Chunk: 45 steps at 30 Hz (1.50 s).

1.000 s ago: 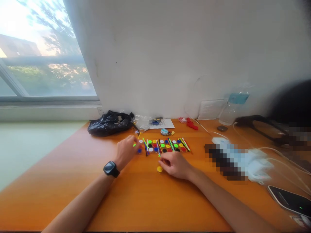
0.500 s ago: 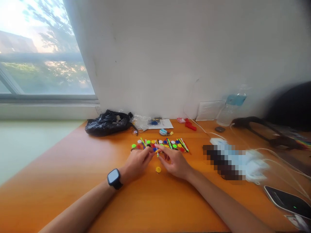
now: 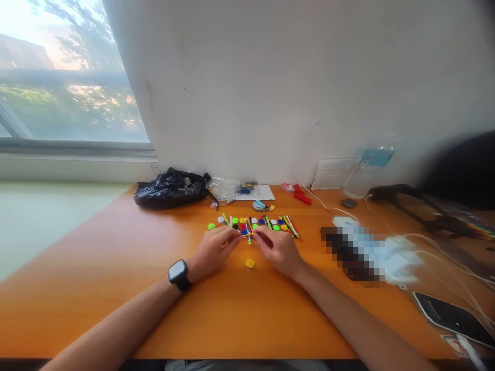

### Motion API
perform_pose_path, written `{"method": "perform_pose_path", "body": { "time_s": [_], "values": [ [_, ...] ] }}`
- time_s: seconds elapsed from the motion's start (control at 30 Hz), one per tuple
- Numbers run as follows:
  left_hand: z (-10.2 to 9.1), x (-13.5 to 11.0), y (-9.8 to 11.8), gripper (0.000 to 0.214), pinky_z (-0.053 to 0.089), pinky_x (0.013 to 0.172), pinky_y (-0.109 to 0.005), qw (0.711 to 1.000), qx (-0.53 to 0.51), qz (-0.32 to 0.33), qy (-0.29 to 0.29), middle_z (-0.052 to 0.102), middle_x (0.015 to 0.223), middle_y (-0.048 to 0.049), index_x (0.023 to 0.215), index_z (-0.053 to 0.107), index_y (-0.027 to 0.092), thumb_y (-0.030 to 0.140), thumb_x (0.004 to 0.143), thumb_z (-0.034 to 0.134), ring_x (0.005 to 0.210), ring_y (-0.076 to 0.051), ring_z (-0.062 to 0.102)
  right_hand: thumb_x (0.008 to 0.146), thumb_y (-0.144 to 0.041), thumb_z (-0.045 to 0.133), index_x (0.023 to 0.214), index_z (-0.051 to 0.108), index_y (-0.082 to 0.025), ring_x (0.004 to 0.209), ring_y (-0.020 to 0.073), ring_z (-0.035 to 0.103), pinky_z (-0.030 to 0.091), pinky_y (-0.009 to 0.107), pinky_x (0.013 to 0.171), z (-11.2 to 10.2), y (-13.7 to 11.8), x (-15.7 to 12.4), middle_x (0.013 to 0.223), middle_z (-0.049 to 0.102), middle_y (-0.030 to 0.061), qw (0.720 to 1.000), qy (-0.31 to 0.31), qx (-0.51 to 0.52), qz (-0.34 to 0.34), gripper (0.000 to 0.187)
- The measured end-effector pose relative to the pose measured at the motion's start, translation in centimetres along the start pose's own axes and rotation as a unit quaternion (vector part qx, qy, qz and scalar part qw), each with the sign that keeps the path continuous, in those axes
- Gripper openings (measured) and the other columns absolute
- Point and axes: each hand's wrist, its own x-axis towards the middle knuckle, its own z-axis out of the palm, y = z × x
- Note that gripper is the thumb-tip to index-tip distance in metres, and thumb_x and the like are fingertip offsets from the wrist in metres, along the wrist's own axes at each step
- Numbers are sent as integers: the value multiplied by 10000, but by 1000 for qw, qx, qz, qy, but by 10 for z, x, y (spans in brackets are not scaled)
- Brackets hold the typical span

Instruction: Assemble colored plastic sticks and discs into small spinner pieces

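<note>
My left hand [image 3: 216, 247], with a black watch [image 3: 178, 273] on the wrist, is closed in a pinch at one end of a thin yellow stick [image 3: 247, 235]. My right hand [image 3: 280, 251] pinches the other end, so the small stick spans the gap between my fingertips. Just beyond lie several round plastic discs, among them a green disc [image 3: 211, 226] and a white disc [image 3: 254, 221]. Thin coloured sticks [image 3: 291, 226] lie among them, some partly hidden by my fingers. A yellow disc [image 3: 249, 264] sits alone on the table nearer to me, below my hands.
At the back are a black plastic bag [image 3: 170, 189], a paper sheet [image 3: 261, 193], a small round tin-like item [image 3: 259, 205] and a red object [image 3: 302, 195]. To the right stand a clear bottle [image 3: 359, 180], white cables and a phone [image 3: 450, 317].
My left hand has drawn slightly left and my fingertips are farther apart, showing the yellow stick between them. The whole view has shifted a little; the lone yellow disc stays on the table.
</note>
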Motion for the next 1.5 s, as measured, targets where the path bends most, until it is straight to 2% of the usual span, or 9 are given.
{"method": "perform_pose_path", "body": {
  "time_s": [0.2,0.43,0.67,0.77,0.87,1.0,1.17,1.33,1.5],
  "values": [
    [-6,-1,3,288,440,639,-255,1000,-4,-19,8,661,777,-33,860,659,204,344,1071,522,688,-145,564,1072,-353,534,1088,705,-229,682,164,682,468,264,678,-1,-1,0,826,763,30,999,44,6,-9,211],
    [-5,0,-3,307,400,642,-257,999,-6,44,-30,623,765,-26,822,611,187,269,1092,491,692,-138,531,1033,-302,578,1120,666,-251,861,202,732,579,308,806,4,-1,0,1027,758,48,990,87,114,-17,133],
    [-6,-2,2,191,455,684,-248,1000,-10,8,-22,720,922,-33,1178,678,218,291,1082,529,761,-140,618,1078,-280,486,1437,491,-258,808,204,704,567,334,783,9,9,-1,1005,706,51,989,79,123,8,359],
    [-5,-2,2,273,466,680,-248,999,-12,4,-33,728,941,-28,1321,623,228,307,1085,512,747,-137,625,1081,-254,499,1370,592,-270,927,219,723,555,345,849,8,9,0,1069,747,61,993,15,109,-41,304],
    [-2,-2,1,191,468,675,-251,998,-7,0,-56,733,907,-21,1173,649,211,324,1072,534,726,-136,627,1082,-224,505,1231,691,-261,1025,227,713,537,350,905,7,5,0,1128,758,72,988,-38,109,-99,241],
    [2,-3,0,177,452,658,-250,996,-5,-8,-85,735,872,-15,997,631,203,330,1073,532,703,-134,623,1075,-225,520,1135,720,-240,950,208,677,519,323,845,7,-2,-1,1035,716,74,985,-65,114,-116,209],
    [2,-4,-3,204,406,638,-248,993,5,7,-115,698,829,-9,958,626,201,329,1076,518,680,-129,583,955,-127,610,1023,695,-208,776,166,629,481,276,725,9,-4,-5,890,694,27,987,-46,120,-97,136],
    [0,-5,1,223,364,619,-250,989,-7,33,-144,626,762,-2,905,603,194,270,1070,474,656,-127,528,847,-65,584,958,663,-198,693,151,571,443,266,657,10,-5,-7,848,668,17,988,-40,111,-97,191],
    [-2,-3,2,316,326,591,-259,990,-46,-6,-130,506,663,30,781,480,203,300,1079,443,593,-122,434,872,-132,603,956,661,-200,680,156,567,427,273,649,3,-4,-4,823,667,19,994,-8,81,-72,123]
  ]
}}
